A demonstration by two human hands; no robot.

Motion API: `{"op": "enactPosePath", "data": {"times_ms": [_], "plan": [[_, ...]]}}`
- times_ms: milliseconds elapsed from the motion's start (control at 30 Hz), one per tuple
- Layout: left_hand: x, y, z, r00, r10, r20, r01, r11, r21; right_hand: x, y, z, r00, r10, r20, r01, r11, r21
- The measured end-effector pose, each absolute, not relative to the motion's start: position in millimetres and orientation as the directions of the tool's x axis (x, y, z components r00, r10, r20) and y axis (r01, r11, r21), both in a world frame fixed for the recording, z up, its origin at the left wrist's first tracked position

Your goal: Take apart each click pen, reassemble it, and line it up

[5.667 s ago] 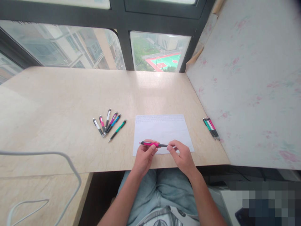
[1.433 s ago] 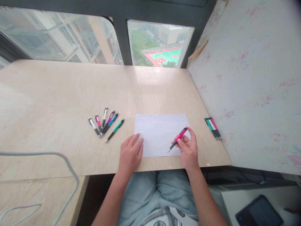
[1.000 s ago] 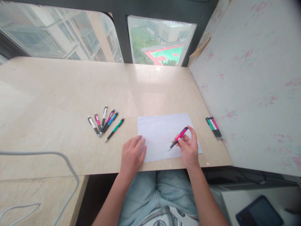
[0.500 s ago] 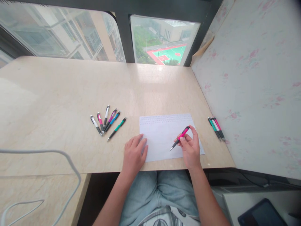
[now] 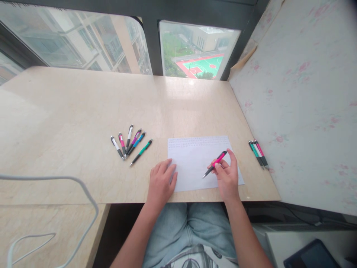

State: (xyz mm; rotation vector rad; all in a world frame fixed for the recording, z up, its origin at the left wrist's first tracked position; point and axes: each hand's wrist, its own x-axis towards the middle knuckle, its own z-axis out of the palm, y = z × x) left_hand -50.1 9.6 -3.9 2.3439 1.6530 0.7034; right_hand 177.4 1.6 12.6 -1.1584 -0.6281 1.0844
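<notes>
A white sheet of paper [image 5: 195, 156] with lines of small writing along its top lies near the front edge of the beige table [image 5: 83, 111]. My right hand [image 5: 227, 175] grips a pink and black pen [image 5: 216, 163] in a writing hold, its tip just above or touching the sheet's lower middle. My left hand [image 5: 161, 182] lies flat, fingers spread, pressing on the paper's left edge.
Several pens [image 5: 129, 143] in white, pink, purple, blue and green are fanned out left of the paper. Three more pens [image 5: 259, 153] lie by the flower-patterned wall panel [image 5: 301, 104] at right. A white cable [image 5: 69, 193] loops at front left. A dark tablet [image 5: 315, 257] lies low right.
Earlier both hands held the pink pen level over the paper. Now the right hand holds it alone in a writing grip and the left hand rests on the sheet; the sheet has rotated slightly.
</notes>
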Motion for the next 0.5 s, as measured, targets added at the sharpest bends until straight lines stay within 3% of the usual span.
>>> {"op": "enactPosePath", "data": {"times_ms": [233,500], "plan": [[-50,10,-4,0.266,0.926,0.268,0.836,-0.36,0.415,178,1,11,0.377,0.924,-0.067,-0.296,0.052,-0.954],[-49,9,-1,0.26,0.933,0.247,0.831,-0.347,0.434,164,20,9,0.333,0.933,-0.138,-0.279,-0.042,-0.959]]}}
